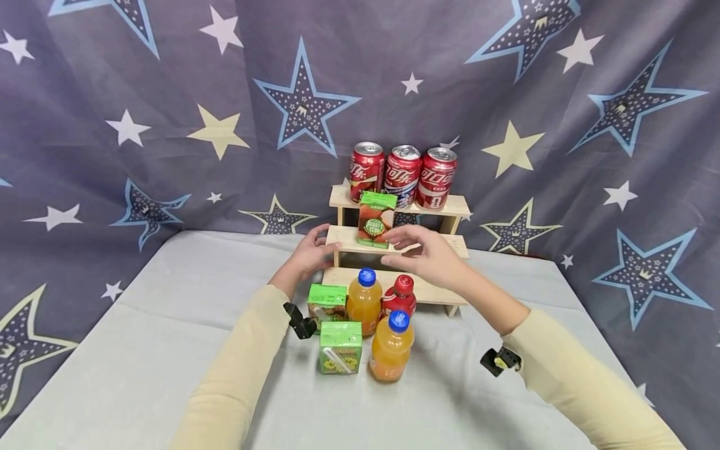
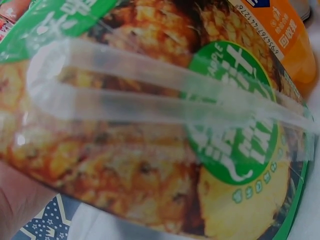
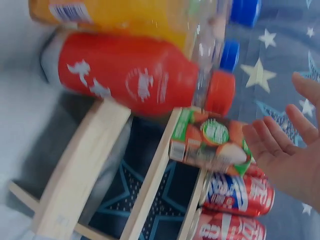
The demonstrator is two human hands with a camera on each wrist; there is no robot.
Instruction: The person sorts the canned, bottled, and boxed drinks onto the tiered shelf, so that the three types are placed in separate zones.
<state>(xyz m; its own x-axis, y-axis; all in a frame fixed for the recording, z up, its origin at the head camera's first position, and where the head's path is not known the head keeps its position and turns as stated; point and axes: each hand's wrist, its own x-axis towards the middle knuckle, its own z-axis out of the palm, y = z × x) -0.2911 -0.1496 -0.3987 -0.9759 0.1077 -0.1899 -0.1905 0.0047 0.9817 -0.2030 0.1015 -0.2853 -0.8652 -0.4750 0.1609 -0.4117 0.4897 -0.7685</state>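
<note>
On the middle step of a wooden stand (image 1: 410, 278) is a green-topped juice carton (image 1: 375, 220), upright below the cans. My right hand (image 1: 424, 253) is just to its right with relaxed fingers and holds nothing; the right wrist view shows its fingers spread near the carton's top. At the left end of that step is my left hand (image 1: 311, 253), thumb and fingers loosely apart at the board's edge. A pineapple juice carton (image 2: 150, 125) with a wrapped straw fills the left wrist view, where only a bit of the left hand (image 2: 20, 200) shows.
Three red cola cans (image 1: 402, 175) line the top step. Before the stand are orange juice bottles with blue caps (image 1: 392, 347), a red bottle (image 1: 400, 294), the pineapple carton (image 1: 328, 303) and another green carton (image 1: 340, 347). A starred curtain (image 1: 185, 125) surrounds the table (image 1: 169, 337).
</note>
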